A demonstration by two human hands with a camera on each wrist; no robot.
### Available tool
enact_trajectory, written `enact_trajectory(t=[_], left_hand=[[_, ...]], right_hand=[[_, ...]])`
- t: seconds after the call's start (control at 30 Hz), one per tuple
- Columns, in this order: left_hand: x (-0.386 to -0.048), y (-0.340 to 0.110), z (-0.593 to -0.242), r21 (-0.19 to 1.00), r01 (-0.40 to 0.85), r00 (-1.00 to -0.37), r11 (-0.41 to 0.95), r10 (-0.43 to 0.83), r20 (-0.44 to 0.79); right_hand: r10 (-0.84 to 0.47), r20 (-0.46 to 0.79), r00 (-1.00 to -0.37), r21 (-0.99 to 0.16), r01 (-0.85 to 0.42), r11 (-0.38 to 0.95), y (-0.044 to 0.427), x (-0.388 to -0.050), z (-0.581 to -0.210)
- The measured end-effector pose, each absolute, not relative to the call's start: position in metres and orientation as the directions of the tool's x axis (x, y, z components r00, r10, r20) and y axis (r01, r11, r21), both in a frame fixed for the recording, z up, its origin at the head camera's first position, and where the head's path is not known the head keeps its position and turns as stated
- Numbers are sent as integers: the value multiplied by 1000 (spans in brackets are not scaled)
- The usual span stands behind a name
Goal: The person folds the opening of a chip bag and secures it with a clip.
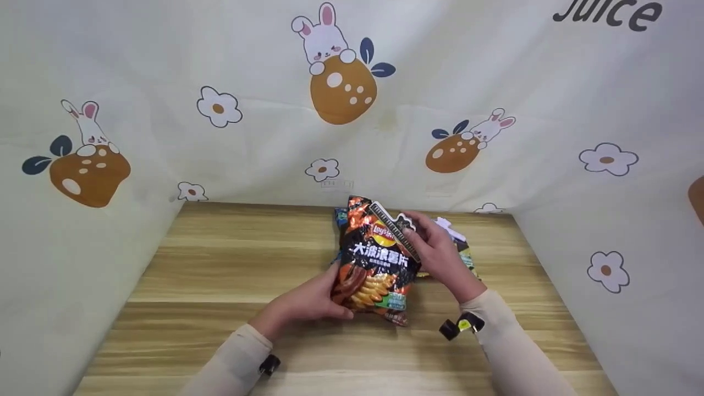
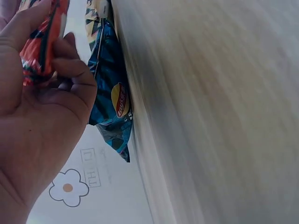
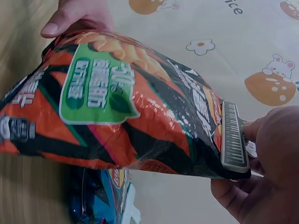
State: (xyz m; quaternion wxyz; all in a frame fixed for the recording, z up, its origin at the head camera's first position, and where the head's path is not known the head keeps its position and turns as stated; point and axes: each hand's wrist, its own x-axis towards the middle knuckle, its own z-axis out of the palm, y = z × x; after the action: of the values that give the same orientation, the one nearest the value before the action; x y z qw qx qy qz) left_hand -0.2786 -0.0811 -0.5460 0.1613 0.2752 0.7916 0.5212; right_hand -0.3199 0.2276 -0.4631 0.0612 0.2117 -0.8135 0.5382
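Observation:
Both hands hold up a black and orange Lay's potato chip bag [image 1: 369, 275], tilted above the table. My left hand [image 1: 308, 300] grips its lower left edge, thumb in front and fingers partly hidden behind. Across the upper right corner sits a bag clip [image 3: 233, 137] patterned like piano keys. With thumb and fingers, my right hand [image 1: 440, 253] pinches that clip; in the right wrist view the thumb and fingers meet at its outer side. Whether the clip's jaws are fully closed cannot be told.
A blue Lay's bag [image 2: 110, 79] lies behind the held bag. Beyond my right hand is another bag [image 1: 467, 259] with a white clip [image 1: 452, 227] on it. The wooden table [image 1: 231, 247] meets a fabric backdrop [image 1: 264, 154] printed with rabbits and flowers.

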Motion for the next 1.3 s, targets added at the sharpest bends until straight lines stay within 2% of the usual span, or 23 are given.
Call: enact_trajectory(t=[0.17,0.37,0.6,1.1,1.3], left_hand=[[-277,-85,-541,907,276,-826,318,560,55],[-278,-94,-538,933,235,-844,271,534,57],[-282,-107,-535,912,267,-875,312,475,94],[-292,-150,-531,919,180,-922,352,387,33],[-295,-172,-525,928,165,-924,335,382,26]], right_hand=[[-244,256,-935,-894,-326,308,221,-333,-461],[-231,246,-942,-921,-301,248,208,-351,-462],[-208,199,-958,-920,-256,296,191,-364,-459],[-345,117,-931,-919,-233,317,143,-394,-457],[-334,47,-941,-953,-143,267,122,-403,-458]])
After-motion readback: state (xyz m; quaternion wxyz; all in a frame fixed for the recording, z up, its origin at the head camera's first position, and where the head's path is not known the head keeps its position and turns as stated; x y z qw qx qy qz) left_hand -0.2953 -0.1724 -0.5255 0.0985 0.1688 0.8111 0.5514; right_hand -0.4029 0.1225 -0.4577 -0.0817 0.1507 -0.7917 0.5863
